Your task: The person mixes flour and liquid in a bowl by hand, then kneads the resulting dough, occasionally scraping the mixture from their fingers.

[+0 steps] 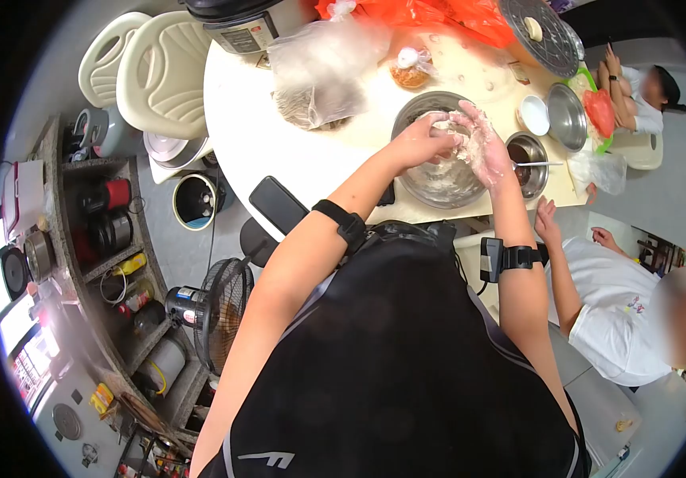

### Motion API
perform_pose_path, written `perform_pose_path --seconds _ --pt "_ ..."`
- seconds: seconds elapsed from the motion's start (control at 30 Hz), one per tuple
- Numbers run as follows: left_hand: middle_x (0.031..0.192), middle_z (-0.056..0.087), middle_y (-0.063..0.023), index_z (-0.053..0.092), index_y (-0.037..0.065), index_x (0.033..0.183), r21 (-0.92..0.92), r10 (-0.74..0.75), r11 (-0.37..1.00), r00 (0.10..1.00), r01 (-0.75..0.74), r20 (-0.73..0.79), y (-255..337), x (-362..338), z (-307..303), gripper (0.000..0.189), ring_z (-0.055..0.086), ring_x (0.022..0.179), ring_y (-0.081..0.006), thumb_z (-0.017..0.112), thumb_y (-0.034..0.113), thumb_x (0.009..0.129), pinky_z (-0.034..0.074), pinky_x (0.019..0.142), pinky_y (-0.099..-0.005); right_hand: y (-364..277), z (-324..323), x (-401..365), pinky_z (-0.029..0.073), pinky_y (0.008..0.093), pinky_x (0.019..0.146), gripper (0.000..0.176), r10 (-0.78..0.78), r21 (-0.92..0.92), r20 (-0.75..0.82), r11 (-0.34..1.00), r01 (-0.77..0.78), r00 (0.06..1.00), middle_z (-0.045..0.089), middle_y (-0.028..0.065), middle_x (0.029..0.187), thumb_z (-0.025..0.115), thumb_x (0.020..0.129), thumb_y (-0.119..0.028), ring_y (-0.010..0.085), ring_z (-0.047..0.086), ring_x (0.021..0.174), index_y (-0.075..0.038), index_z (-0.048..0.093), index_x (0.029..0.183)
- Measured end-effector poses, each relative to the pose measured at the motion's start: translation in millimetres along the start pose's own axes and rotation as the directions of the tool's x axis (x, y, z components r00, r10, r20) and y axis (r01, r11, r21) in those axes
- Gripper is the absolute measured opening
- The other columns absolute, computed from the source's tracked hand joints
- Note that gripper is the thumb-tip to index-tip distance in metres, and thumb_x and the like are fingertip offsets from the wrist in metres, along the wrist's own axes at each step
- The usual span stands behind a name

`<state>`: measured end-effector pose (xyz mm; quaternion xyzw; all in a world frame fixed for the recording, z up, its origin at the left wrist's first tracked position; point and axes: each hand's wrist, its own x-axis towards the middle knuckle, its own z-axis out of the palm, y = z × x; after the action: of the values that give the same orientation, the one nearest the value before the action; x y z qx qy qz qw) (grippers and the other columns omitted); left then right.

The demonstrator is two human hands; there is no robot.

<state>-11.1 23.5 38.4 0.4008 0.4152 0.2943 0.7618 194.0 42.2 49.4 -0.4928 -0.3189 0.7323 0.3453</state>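
Observation:
A metal mixing bowl (423, 190) with floury residue on its inner wall stands at the table's front edge. Over it, my left hand (424, 143) has its fingers curled around sticky dough (462, 145) at the palm of the other hand. My right hand (486, 151) is held with fingers stretched out, its palm and fingers coated in wet flour and dough. The two hands meet above the bowl, and the fingertips of the left one are partly hidden by dough. Just right of the bowl sits a smaller metal bowl (536, 190) with dark contents and a spoon (542, 164).
On the pale round table (239, 119) are a plastic bag (323, 72), a bag of orange-brown food (411, 73), a white bowl (533, 115), another metal bowl (567, 118) and a phone (278, 203). A fan (225, 315) stands left. Two people are at right, one (614, 311) close by.

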Motion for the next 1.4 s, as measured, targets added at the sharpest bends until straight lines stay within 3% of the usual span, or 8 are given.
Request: perform_pose_path --seconds 0.17,0.3,0.5,0.57,0.7,1.0,1.2,1.4 --pt "0.132 0.068 -0.0053 0.047 0.005 0.154 -0.157 -0.117 0.977 0.976 0.147 0.184 -5 1 -3 0.064 0.068 0.112 -0.0189 0.069 0.036 0.103 0.054 0.095 -0.0365 -8 20 -17 0.053 0.0262 0.067 0.061 0.028 0.139 -0.007 0.990 -0.026 1.000 0.052 0.0149 0.154 0.038 0.113 -0.051 0.0196 0.068 0.096 -0.016 0.034 0.164" --pt "0.121 0.066 -0.0002 0.061 0.009 0.139 -0.245 -0.125 0.952 0.962 0.185 0.244 -6 -2 -4 0.042 0.065 0.102 -0.0136 0.065 0.033 0.105 0.053 0.092 -0.0316 0 2 -13 0.060 0.0324 0.067 0.065 0.011 0.261 0.268 0.962 -0.084 0.963 0.049 0.0167 0.158 0.034 0.113 -0.054 0.0254 0.072 0.097 -0.016 0.030 0.165" --pt "0.089 0.064 0.0031 0.069 0.008 0.111 0.069 -0.115 0.992 0.963 0.101 0.243 -5 -2 -5 0.019 0.057 0.078 -0.0067 0.064 0.026 0.105 0.043 0.069 -0.0233 -15 12 -28 0.067 0.0413 0.066 0.071 0.142 0.094 0.386 0.977 -0.192 0.912 0.046 0.0174 0.160 0.036 0.112 -0.056 0.0329 0.074 0.103 -0.017 0.022 0.169" --pt "0.079 0.062 0.0025 0.070 0.007 0.106 0.118 -0.062 0.992 0.968 0.034 0.245 -7 1 -2 0.016 0.051 0.069 -0.0065 0.065 0.022 0.104 0.038 0.063 -0.0231 -16 14 -27 0.067 0.0409 0.065 0.072 0.188 -0.041 0.403 0.981 -0.187 0.896 0.045 0.0169 0.161 0.038 0.111 -0.056 0.0345 0.074 0.105 -0.018 0.020 0.170" --pt "0.071 0.060 0.0006 0.070 0.004 0.100 0.125 -0.032 0.992 0.976 0.005 0.213 -7 3 -2 0.013 0.048 0.059 -0.0068 0.068 0.016 0.101 0.037 0.058 -0.0236 -15 14 -25 0.067 0.0412 0.066 0.072 0.161 -0.019 0.405 0.986 -0.168 0.900 0.045 0.0157 0.160 0.040 0.111 -0.057 0.0349 0.074 0.105 -0.019 0.020 0.170" --pt "0.085 0.068 -0.0016 0.073 0.000 0.109 0.169 0.027 0.985 0.997 -0.040 0.078 -12 1 -7 0.025 0.058 0.076 -0.0083 0.064 0.023 0.103 0.046 0.071 -0.0256 -16 11 -27 0.065 0.0425 0.070 0.080 0.133 -0.038 0.379 0.991 -0.129 0.916 0.040 0.0155 0.165 0.032 0.108 -0.069 0.0378 0.072 0.111 -0.021 0.016 0.170" --pt "0.114 0.068 -0.0027 0.066 0.003 0.127 -0.177 -0.125 0.972 0.979 0.154 0.162 -8 -9 -8 0.034 0.062 0.105 -0.0118 0.060 0.030 0.108 0.053 0.094 -0.0326 -19 10 -32 0.064 0.0426 0.071 0.085 0.096 0.015 0.368 0.994 -0.109 0.925 0.039 0.0158 0.166 0.028 0.106 -0.073 0.0389 0.071 0.115 -0.019 0.015 0.170" --pt "0.126 0.065 -0.0044 0.061 0.006 0.134 -0.226 -0.100 0.959 0.949 0.172 0.300 -16 -10 -17 0.035 0.062 0.121 -0.0176 0.061 0.029 0.107 0.051 0.108 -0.0400 -17 8 -35 0.063 0.0427 0.070 0.083 0.055 0.133 0.348 0.985 -0.107 0.936 0.038 0.0188 0.166 0.025 0.107 -0.072 0.0374 0.073 0.107 -0.017 0.017 0.169"
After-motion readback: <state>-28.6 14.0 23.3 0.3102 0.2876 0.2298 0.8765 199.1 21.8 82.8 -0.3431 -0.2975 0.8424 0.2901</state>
